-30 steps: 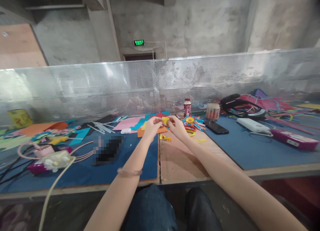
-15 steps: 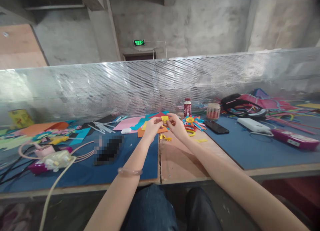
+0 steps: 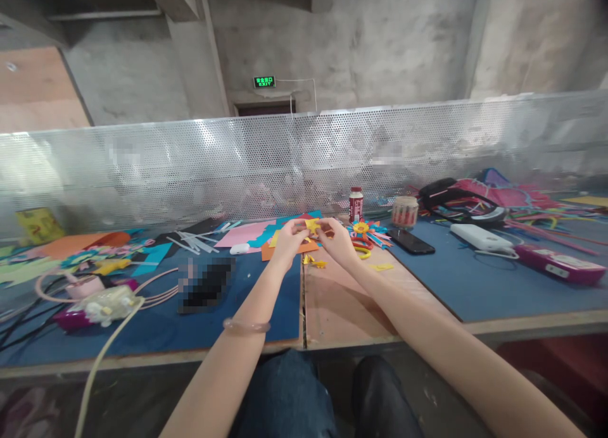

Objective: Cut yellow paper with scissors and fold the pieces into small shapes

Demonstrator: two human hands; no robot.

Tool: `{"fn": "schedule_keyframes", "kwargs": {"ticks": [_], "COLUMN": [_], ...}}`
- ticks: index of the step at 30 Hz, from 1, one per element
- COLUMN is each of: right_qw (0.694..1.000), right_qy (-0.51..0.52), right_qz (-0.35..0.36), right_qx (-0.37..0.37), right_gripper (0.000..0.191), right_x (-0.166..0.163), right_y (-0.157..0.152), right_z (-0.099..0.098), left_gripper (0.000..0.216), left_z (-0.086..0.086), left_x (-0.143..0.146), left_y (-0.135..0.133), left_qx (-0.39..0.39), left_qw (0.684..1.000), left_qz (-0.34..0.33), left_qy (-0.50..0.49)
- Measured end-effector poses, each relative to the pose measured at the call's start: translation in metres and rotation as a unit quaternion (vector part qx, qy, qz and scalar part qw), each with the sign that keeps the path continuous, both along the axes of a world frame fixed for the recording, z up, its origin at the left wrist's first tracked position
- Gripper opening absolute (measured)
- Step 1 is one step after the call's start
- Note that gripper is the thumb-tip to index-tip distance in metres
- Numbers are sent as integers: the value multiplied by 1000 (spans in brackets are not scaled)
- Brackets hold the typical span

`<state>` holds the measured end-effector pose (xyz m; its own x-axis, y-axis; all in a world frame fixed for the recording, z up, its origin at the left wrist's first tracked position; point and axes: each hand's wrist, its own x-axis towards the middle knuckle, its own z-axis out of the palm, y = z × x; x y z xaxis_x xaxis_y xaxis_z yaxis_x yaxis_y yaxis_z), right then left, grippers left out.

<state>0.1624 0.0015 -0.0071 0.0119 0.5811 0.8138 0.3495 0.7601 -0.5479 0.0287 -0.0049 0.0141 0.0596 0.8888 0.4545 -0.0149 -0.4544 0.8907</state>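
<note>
A small piece of yellow paper (image 3: 312, 225) is held up between my two hands, above the middle of the table. My left hand (image 3: 291, 238) pinches its left side, and my right hand (image 3: 335, 237) pinches its right side. Below them, curled yellow paper scraps (image 3: 314, 262) lie on the bare wood strip. Orange paper (image 3: 280, 251) lies under and beside my left hand. Just right of my right hand is a colourful paper flower (image 3: 361, 228) with a yellow centre, above scissors with red and yellow handles (image 3: 363, 250).
A red-capped bottle (image 3: 356, 204), a clear jar (image 3: 405, 211) and a black phone (image 3: 412, 241) stand or lie to the right. Further right are a white power bank (image 3: 481, 237) and a purple power strip (image 3: 559, 263). Cables and plugs (image 3: 107, 304) crowd the left. A perforated metal screen (image 3: 228, 166) borders the back.
The yellow paper has tilted and looks flatter between my fingers. My right hand has shifted very slightly; both hands keep their pinch.
</note>
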Motion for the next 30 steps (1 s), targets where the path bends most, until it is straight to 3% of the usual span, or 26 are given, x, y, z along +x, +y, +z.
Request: {"fn": "schedule_keyframes", "kwargs": {"ticks": [4,10,14,20,30], "right_qw": [998,975,934,899,916], "right_qy": [37,138,220,256,189], "right_qz": [33,134,199,252,253], "right_qx": [-36,-115,-197,-249,-247], "right_gripper": [18,20,32,22,22], "right_x": [1,1,0,5,7], "right_y": [0,1,2,7,4], "right_z": [2,4,5,3,3], "left_gripper": [45,34,41,19,15], "left_z": [1,3,1,-2,-2], "left_x": [-2,-3,-4,-5,-6], "left_y": [-3,-4,0,6,3], "left_qx": [57,86,71,23,-1], "left_qw": [998,992,996,999,1000], "left_qz": [-12,-6,20,26,-20], "left_qy": [32,89,55,38,20]}}
